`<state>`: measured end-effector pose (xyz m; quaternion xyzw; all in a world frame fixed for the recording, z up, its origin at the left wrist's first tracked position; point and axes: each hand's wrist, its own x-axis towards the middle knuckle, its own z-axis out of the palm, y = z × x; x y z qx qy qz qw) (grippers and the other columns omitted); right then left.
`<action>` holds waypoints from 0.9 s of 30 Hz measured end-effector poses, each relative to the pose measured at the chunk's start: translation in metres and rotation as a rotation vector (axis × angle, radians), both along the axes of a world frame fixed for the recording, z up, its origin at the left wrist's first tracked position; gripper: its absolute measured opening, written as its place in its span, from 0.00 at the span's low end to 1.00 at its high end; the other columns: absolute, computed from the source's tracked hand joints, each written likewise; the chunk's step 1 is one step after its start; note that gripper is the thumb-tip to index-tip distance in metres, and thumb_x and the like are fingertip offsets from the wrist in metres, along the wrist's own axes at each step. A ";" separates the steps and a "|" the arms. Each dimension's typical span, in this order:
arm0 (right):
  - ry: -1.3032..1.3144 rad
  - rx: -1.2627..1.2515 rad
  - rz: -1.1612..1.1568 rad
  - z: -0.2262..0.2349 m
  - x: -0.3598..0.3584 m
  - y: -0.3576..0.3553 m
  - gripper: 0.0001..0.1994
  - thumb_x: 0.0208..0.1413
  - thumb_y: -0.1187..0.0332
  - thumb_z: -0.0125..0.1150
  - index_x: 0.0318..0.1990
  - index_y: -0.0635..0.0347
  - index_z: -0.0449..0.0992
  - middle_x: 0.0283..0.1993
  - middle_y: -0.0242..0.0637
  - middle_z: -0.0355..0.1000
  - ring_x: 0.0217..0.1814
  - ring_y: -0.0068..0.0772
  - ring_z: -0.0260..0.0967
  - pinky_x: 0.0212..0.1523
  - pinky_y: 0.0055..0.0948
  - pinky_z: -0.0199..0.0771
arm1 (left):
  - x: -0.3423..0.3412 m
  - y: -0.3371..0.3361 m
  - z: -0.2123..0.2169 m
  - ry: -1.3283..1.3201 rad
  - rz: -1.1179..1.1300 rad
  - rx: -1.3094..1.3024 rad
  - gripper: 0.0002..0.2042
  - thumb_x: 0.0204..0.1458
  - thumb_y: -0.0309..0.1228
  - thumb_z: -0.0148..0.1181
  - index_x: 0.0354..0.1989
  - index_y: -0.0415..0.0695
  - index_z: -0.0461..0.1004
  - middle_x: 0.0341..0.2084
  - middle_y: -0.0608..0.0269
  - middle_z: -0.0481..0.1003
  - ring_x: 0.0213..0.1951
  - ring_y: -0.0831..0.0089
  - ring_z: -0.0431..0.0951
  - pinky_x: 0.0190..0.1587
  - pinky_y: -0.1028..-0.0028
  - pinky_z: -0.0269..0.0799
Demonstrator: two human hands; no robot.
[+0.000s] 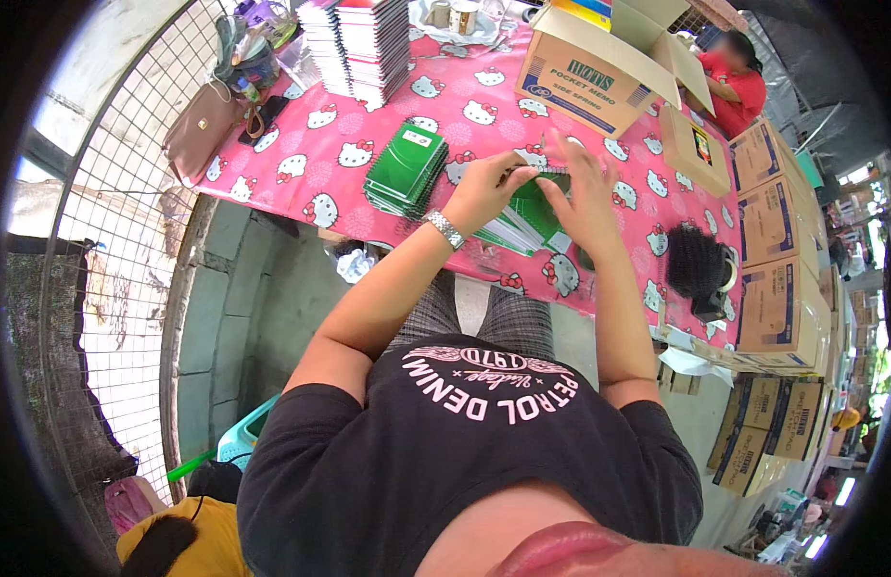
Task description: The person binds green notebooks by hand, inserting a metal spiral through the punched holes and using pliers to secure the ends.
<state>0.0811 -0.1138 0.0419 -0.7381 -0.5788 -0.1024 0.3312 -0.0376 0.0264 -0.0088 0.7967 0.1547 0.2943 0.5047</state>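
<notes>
A green notebook (532,212), partly hidden, is pinched near its top edge by the curled left hand (488,188) and touched by the spread, slightly blurred right hand (586,198).

Bright daylight, washed-out left, bent dark edges

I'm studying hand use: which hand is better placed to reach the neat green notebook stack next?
Probably the left hand: the neat green notebook stack lies just to its left. The right hand is farther off, over the right side of the other green notebooks.
</notes>
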 end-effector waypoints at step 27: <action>-0.024 0.063 -0.046 -0.016 0.002 0.021 0.08 0.53 0.56 0.63 0.38 0.45 0.79 0.52 0.26 0.70 0.63 0.36 0.58 0.65 0.65 0.30 | -0.004 -0.005 -0.015 -0.156 0.023 -0.257 0.09 0.57 0.27 0.61 0.43 0.38 0.75 0.26 0.60 0.78 0.28 0.79 0.79 0.25 0.78 0.76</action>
